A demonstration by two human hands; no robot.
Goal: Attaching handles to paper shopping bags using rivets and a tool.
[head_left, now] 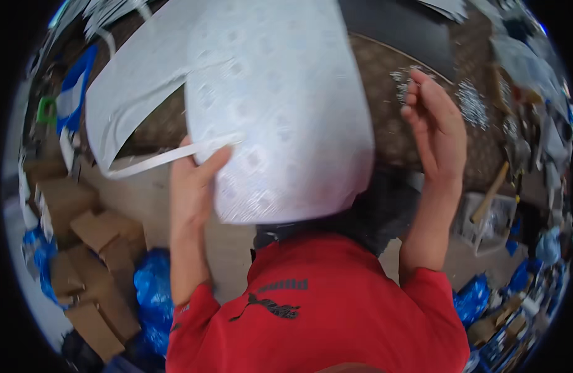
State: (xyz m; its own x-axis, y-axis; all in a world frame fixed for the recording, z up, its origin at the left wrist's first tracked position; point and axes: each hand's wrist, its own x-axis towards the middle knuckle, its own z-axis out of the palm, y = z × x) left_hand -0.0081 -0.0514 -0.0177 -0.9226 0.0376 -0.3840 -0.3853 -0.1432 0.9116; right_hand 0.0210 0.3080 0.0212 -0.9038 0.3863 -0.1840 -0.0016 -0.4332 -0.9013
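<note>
A brown table [389, 140] bears a dark panel [411, 37] and two heaps of silvery pieces [472, 104].

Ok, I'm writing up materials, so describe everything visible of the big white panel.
The white panel is long and shiny, with rounded lower corners and small repeated motifs; it looks like coated fabric or plastic. It lies over the brown tabletop, lower end overhanging, top out of frame. The left hand has its thumb over the left edge, beside a white strip crossing onto it.

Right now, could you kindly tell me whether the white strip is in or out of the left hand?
In the left hand: the white strip runs between its thumb and fingers.
</note>
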